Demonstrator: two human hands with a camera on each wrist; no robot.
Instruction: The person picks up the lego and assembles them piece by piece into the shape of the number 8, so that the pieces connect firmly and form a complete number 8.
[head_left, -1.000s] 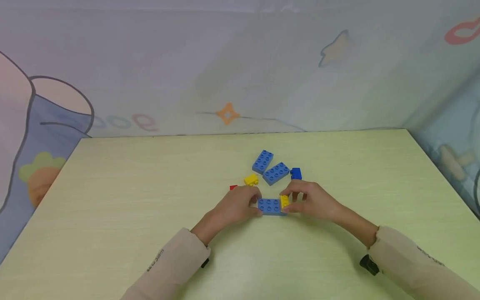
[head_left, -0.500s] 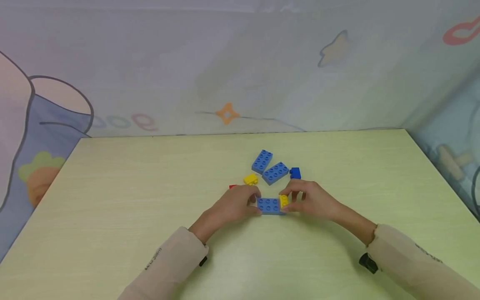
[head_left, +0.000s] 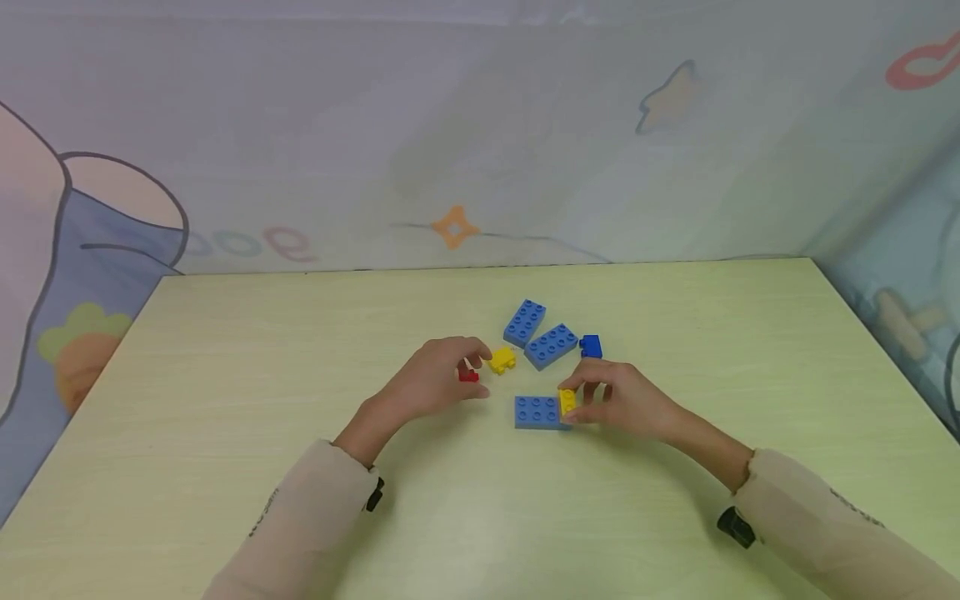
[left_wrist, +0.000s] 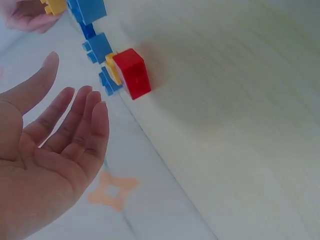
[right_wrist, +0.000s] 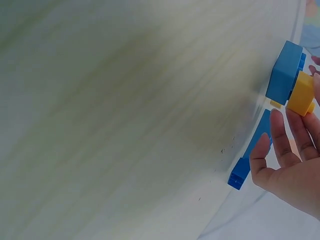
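Note:
My left hand (head_left: 423, 379) hovers with fingers and thumb apart beside a small red brick (head_left: 468, 376). In the left wrist view nothing lies between its relaxed fingers, and the red brick (left_wrist: 132, 73) sits beyond the fingertips. With thumb and fingers, my right hand (head_left: 630, 400) pinches a yellow brick (head_left: 567, 403) at the right end of a long blue brick (head_left: 536, 412). The right wrist view shows that yellow brick (right_wrist: 301, 94) against the studded side of the blue brick (right_wrist: 285, 75). Its far end is partly hidden by fingers.
Behind the hands lie a loose yellow brick (head_left: 502, 360), two long blue bricks (head_left: 524, 323) and a small dark blue brick (head_left: 591, 346). The pale wooden table (head_left: 262, 358) ends at a printed cloth backdrop (head_left: 337, 150).
My left hand has let go of the long blue brick's left end and moved left and back to the red brick. The right hand keeps its pinch and place.

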